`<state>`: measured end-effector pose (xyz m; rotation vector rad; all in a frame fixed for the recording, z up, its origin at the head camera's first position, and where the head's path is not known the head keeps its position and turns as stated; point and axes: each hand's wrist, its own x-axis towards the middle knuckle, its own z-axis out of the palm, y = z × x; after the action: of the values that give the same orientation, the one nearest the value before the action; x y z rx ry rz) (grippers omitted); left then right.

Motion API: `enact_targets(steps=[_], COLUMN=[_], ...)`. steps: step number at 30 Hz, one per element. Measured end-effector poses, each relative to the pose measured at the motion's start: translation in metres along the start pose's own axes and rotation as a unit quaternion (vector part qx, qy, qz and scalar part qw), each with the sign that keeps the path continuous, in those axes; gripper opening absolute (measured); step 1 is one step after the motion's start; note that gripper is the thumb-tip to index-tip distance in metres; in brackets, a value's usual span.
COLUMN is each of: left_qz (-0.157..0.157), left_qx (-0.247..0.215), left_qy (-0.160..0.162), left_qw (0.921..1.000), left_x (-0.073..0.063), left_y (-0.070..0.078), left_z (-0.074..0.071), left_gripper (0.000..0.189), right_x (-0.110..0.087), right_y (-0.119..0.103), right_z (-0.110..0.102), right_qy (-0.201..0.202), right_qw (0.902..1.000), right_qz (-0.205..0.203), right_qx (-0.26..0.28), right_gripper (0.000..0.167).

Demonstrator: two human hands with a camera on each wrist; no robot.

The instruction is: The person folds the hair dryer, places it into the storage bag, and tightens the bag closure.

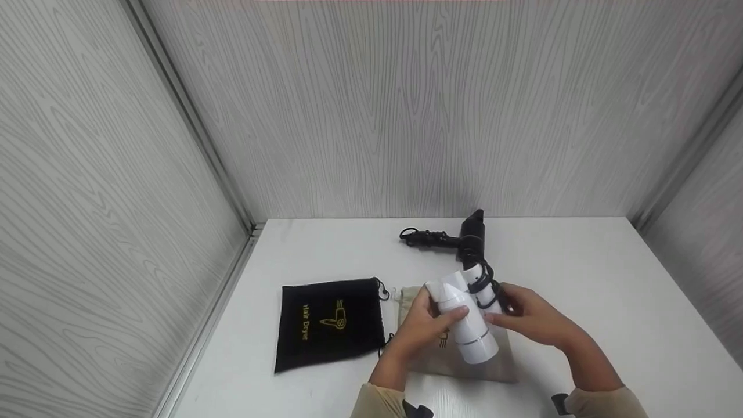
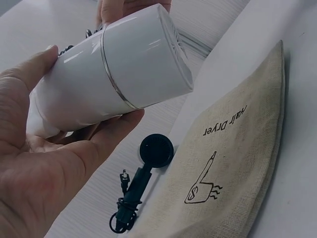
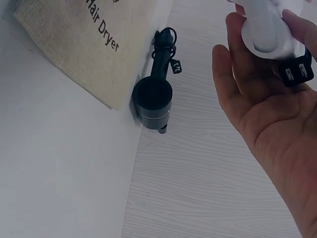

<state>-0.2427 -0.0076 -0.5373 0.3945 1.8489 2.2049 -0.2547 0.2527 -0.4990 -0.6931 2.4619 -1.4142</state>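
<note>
A white hair dryer (image 1: 469, 328) is held up over a beige cloth pouch (image 1: 493, 368). My left hand (image 1: 421, 325) grips its barrel, with the thumb on the near side and the fingers beneath, as the left wrist view shows. A thin metallic ring circles the barrel near the grilled end. My right hand (image 1: 540, 319) holds the handle, where a black cord (image 1: 486, 284) is wound round it. In the right wrist view the cord's black plug (image 3: 297, 72) lies by the palm; the top of the dryer is cut off there.
Behind stands a black hair dryer (image 1: 472, 235) with its cord bundled, near the back wall (image 1: 406, 116). To the left a black drawstring pouch (image 1: 331, 325) lies flat, printed "Hair Dryer". The white table (image 1: 609, 290) is bounded by panels on the sides.
</note>
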Motion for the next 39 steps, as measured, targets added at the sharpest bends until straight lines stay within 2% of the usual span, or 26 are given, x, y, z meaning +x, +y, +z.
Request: enact_targets(steps=[4,12,16,19,24,28,34,39], left_qz=[0.015,0.029,0.045,0.048,0.048,0.066,0.087,0.109], left_qx=[-0.011,-0.052,-0.035,-0.025,-0.029,-0.027,-0.058,-0.055], left_qy=[0.01,0.034,0.05,0.08,0.15,0.184,0.214,0.235], left_qw=[0.9998,0.9977,0.9972,0.9953,0.987,0.9804,0.9712,0.9643], left_x=[0.001,-0.007,-0.008,-0.01,-0.014,-0.017,-0.023,-0.026], left_y=[-0.003,0.001,0.004,0.004,0.008,0.013,0.018,0.016], left_z=[-0.002,-0.009,-0.015,-0.023,-0.039,-0.049,-0.057,-0.057], left_gripper=[0.052,0.06,0.061,0.06,0.063,0.067,0.068,0.066], right_x=[0.002,0.008,0.011,0.013,0.018,0.023,0.032,0.04], right_y=[0.003,0.002,0.001,0.0,0.001,0.004,0.004,0.0], right_z=[0.004,0.013,0.016,0.019,0.025,0.032,0.048,0.06], right_qy=[0.023,0.038,0.035,0.043,0.11,0.151,0.151,0.154], right_qw=[0.9996,0.9984,0.9984,0.9981,0.9921,0.9857,0.9844,0.984], right_qz=[-0.011,-0.015,-0.013,0.001,0.037,0.061,0.076,0.074], right_qx=[0.012,0.039,0.042,0.045,0.048,0.044,0.048,0.05], right_gripper=[0.039,0.044,0.044,0.049,0.05,0.046,0.039,0.03])
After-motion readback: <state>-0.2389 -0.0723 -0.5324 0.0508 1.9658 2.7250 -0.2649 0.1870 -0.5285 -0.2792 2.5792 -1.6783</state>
